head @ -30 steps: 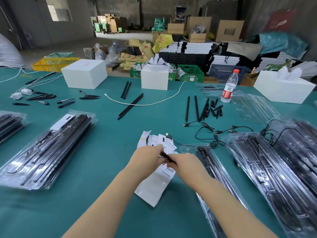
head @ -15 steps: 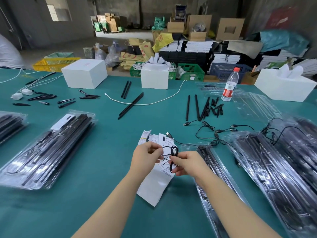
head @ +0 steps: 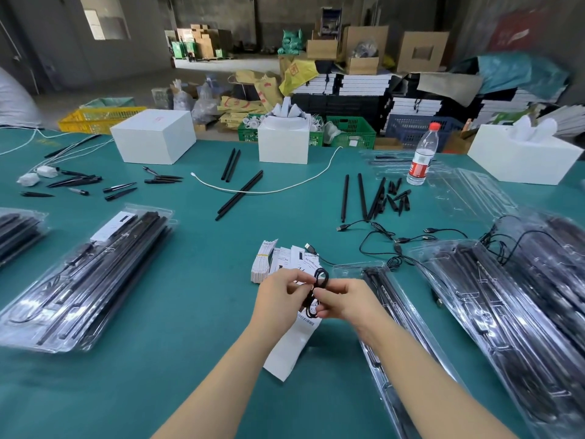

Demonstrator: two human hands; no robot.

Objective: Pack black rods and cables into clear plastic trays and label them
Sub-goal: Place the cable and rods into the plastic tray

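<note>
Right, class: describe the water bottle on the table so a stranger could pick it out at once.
Start at the big white box at the far right of the green table. Just left of it, among clear empty trays, stands the water bottle. It is the only upright clear thing there, with a red cap and a red and white label.

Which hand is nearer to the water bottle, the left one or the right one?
The right hand. The water bottle stands far up the table on the right side; the right hand lies below it, slightly to its left, and the left hand is further left still.
</note>
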